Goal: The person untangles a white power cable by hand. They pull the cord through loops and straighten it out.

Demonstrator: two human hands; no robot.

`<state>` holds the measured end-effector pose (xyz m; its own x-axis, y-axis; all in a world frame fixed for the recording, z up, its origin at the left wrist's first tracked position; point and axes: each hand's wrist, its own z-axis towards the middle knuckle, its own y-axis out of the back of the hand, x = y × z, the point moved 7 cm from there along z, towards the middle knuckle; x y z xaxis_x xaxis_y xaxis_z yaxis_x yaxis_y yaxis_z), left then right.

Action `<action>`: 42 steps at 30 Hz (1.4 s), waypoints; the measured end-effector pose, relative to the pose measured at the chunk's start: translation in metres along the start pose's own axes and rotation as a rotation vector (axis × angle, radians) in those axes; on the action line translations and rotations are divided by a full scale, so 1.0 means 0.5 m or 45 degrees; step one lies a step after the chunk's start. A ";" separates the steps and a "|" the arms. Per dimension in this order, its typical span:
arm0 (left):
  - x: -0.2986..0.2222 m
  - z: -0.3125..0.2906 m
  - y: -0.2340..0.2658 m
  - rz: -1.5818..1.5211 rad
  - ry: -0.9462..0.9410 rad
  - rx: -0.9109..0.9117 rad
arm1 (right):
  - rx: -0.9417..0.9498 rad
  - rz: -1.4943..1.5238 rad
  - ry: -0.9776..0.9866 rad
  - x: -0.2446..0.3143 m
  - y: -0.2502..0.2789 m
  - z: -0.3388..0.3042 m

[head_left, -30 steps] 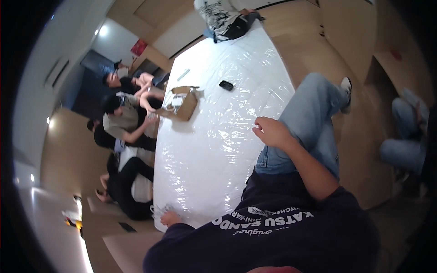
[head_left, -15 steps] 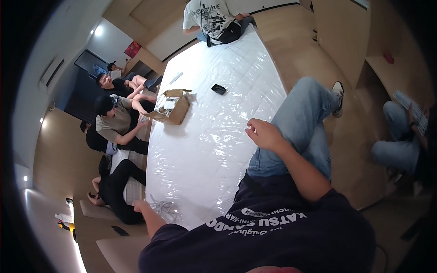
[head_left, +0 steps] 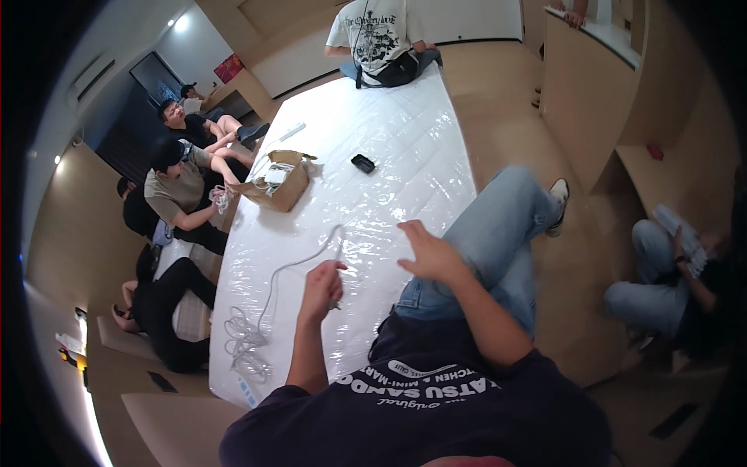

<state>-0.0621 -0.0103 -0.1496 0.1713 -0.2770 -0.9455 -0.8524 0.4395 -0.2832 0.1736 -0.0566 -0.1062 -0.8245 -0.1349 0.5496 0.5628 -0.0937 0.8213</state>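
Note:
My left hand [head_left: 321,289] is raised over the plastic-wrapped mattress [head_left: 311,342], its fingers curled closed around a part of a pale grey cable [head_left: 274,282]; the grip itself is mostly hidden. The cable arcs from a loose tangled coil [head_left: 245,342] at the mattress's left edge to a point just beyond that hand. My right hand [head_left: 430,253] hovers by my bent knee with nothing in it, thumb and fingers apart. Farther off stand an open cardboard box [head_left: 289,189] with white cables and a white block inside, and a small black tray-like object [head_left: 362,163].
A white power strip [head_left: 292,131] lies beyond the box. Several people sit along the left side, one with a bundle of white cable [head_left: 222,200]. Another person [head_left: 379,39] sits on the far end of the mattress, and one sits at the right [head_left: 661,265] holding pale strips.
My left hand has swung up and right from the coil, and the cable now stretches out from it. The right hand has spread its fingers. The view has shifted slightly.

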 end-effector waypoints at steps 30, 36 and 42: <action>-0.131 -0.165 -0.399 -0.450 -0.016 2.056 | -1.476 1.034 -0.529 -0.131 0.063 -0.250; -0.162 -0.143 -0.389 -0.319 -0.093 1.917 | -1.067 0.858 -0.579 -0.165 0.058 -0.221; -0.006 -0.076 -0.339 -0.832 0.382 1.220 | -0.412 0.814 -0.590 -0.065 -0.036 -0.181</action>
<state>0.0630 -0.1162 -0.0926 0.2043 -0.8170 -0.5393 0.0893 0.5642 -0.8208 0.1958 -0.1399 -0.1527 -0.2438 0.1529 0.9577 0.8593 -0.4237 0.2864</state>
